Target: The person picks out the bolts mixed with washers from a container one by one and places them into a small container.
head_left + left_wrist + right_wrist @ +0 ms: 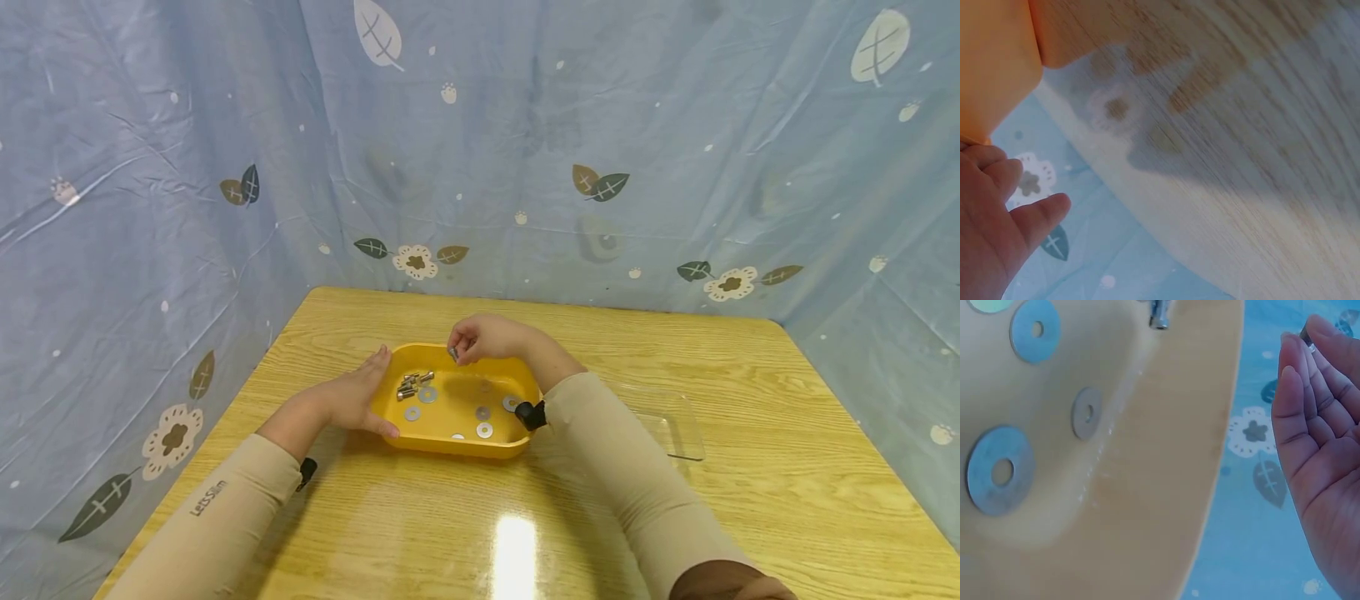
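When you're handling hardware this tiny, a steady container is doing half the work. The left hand [351, 400] is spreading across the left end of a yellow, round-cornered, plastic-looking tray [457, 447], fingers fairly straight and thumb sitting at the near corner, so it's bracing the tray, not picking anything up. The tray is sitting on a yellow wood-grain table [360, 525]. Meanwhile the right hand [487, 340] is pinching one small dark-silvery metal piece [453, 354] between thumb and fingertips at the tray's far side; it's looking like a bolt to me, but fingers are hiding most of it. Inside, a cluster of silver metal bolts [408, 387] is lying toward the left, and flat, round grey metal washers [427, 395] are lying scattered across the floor. A clear plastic box [678, 427] is resting off to the right, partly behind the forearm. Judging by this, one-at-a-time handling is the step, so I'd be pinching with the pads, staying low inside the rim in case of a slip, and minding that the right wrist isn't brushing the washers.
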### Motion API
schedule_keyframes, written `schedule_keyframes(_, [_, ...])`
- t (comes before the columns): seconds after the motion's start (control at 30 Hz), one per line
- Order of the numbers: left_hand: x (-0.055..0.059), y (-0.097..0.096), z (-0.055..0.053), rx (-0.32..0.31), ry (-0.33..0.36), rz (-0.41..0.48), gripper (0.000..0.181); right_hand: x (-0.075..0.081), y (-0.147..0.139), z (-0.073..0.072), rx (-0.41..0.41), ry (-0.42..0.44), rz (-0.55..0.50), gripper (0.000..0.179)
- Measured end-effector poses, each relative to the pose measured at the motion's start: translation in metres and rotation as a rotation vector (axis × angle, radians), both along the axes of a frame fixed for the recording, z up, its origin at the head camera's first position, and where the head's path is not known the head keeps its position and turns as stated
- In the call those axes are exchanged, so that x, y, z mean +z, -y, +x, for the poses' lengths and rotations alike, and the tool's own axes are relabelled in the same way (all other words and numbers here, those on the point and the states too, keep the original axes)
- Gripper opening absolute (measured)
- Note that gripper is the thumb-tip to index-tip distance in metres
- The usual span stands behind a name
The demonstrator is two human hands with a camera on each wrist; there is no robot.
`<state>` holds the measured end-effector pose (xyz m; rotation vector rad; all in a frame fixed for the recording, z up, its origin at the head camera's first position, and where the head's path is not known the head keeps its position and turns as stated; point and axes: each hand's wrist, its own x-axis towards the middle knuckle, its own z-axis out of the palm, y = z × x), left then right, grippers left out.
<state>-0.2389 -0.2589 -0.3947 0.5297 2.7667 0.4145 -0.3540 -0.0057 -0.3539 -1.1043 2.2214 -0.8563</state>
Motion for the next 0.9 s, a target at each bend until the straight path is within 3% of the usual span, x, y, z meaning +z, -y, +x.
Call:
schedule_keyframes(0.37, [0.000, -0.001, 0.000, 0.002, 0.001, -0.008, 0.126, 0.019, -0.033, 0.007, 0.033, 0.007, -0.075, 0.023])
schedule_keyframes(0.9, [0.004, -0.001, 0.002, 0.023, 0.030, 0.000, 0.131, 0.053, -0.109, 0.023, -0.098, -0.027, -0.160, 0.018])
